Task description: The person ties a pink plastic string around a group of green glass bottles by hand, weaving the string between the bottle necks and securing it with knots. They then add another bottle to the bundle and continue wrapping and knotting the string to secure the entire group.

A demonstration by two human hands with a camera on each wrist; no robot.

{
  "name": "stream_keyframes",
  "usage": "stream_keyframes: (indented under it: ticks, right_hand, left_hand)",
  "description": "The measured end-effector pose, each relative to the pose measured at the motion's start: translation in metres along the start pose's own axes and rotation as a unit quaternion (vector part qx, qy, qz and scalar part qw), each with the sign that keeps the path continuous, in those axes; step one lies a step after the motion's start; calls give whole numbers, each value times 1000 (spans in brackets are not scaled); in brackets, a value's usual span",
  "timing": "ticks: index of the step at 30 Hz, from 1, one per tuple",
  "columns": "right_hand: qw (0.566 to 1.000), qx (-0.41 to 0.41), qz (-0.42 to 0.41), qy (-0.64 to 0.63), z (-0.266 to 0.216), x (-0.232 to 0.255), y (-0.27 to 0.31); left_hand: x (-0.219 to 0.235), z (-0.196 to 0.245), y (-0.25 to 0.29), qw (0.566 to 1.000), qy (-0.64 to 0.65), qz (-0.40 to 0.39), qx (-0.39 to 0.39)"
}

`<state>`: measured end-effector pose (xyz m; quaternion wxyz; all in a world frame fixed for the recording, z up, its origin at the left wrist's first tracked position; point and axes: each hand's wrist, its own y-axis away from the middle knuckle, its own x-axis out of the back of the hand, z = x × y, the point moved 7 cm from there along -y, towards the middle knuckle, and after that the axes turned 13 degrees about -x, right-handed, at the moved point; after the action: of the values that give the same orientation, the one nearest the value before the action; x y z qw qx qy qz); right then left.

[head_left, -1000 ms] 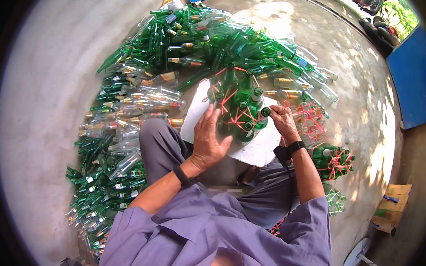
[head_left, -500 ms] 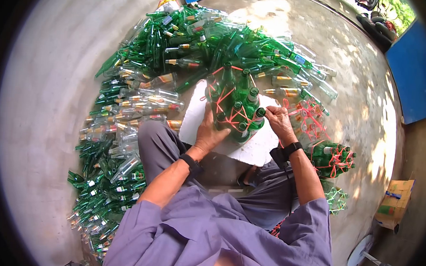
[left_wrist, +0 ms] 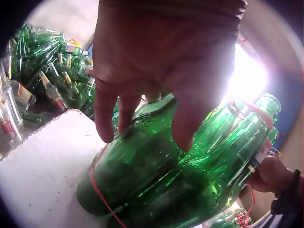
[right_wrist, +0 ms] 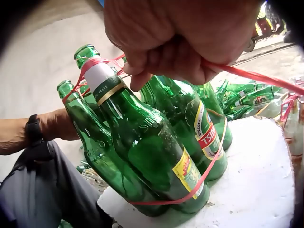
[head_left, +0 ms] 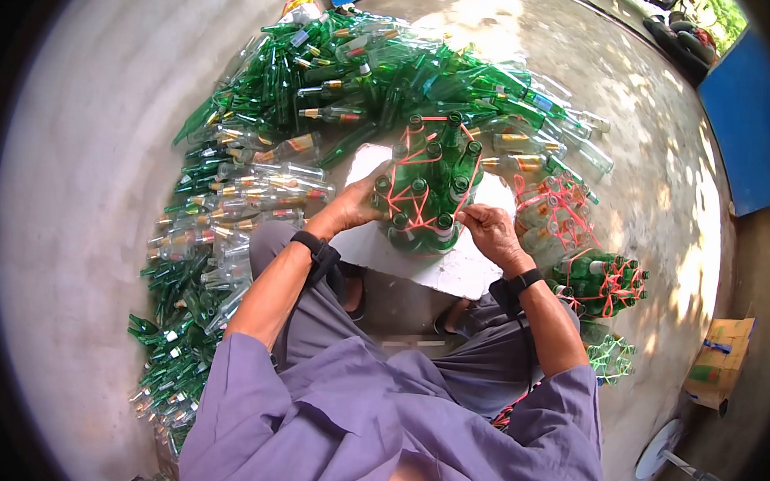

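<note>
A bundle of green glass bottles (head_left: 437, 169) stands upright on a white foam board (head_left: 376, 250), with red string laced between the necks. Lower down, a red band (right_wrist: 190, 195) runs round the bottle bodies. At the bundle's left side my left hand (head_left: 352, 206) grips one green bottle (left_wrist: 137, 156), fingers and thumb on either side of its shoulder. My right hand (head_left: 494, 236), at the near right bottle's neck, has its fingers curled round red string (right_wrist: 259, 77), whose length trails off to the right. Part of the string is hidden inside that fist.
Loose green and clear bottles (head_left: 271, 86) lie heaped beyond the board and down the left. To the right stand tied bundles of clear bottles (head_left: 556, 215) and green bottles (head_left: 601, 278). A cardboard box (head_left: 720, 363) and a round fan-like base (head_left: 657, 451) are farther right.
My left hand has moved from the near left of the bundle to its far left and now grips a bottle. The bundle has turned, and my right hand has shifted left and nearer with the string.
</note>
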<state>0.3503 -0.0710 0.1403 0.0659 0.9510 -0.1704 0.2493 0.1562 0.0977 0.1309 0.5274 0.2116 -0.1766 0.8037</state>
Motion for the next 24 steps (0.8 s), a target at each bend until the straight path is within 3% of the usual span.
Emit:
stream_keyframes:
  ticks: [2,3,5,6,7,9,11,13,17,19,22,24]
  right_hand:
    - [993,76,55,70,-14,5,4]
    - [993,76,55,69,-13,5,3]
    - [981,98,82,145,-13,4,3]
    - [982,97,83,142,-13,4,2]
    - [978,99,101,153,-15,4,2]
    - [975,100,119,160,-15,1,1]
    - [975,93,127,156,-10,-4,-2]
    - [975,76,137,156,-17,-5,0]
    - [969,44,175,169,-17,-4,2]
    - [968,25,174,180,-8,-6,0]
    - [967,-17,160,198,-1,-9,-3]
    - [968,-86,133,195,8,-11,-5]
  left_hand:
    - [10,1,7,995,-88,21,29]
    - [17,5,9,995,-89,20,29]
    - [35,3,17,978,-181,14,104]
    - [46,23,24,968,-219,113,55]
    - [45,39,27,967,-221,111,55]
    - [53,91,30,939,-258,225,-36]
    - [41,124,23,942,-248,218,-54]
    - [15,155,11,945,-222,138,-198]
    - [-21,157,-13,940,-235,61,-239]
    - [-39,143,-27,966,-219,-53,-125]
    - [-47,127,-41,963,-226,-92,-111]
    - [-50,120,-48,961,-228,-135,-83]
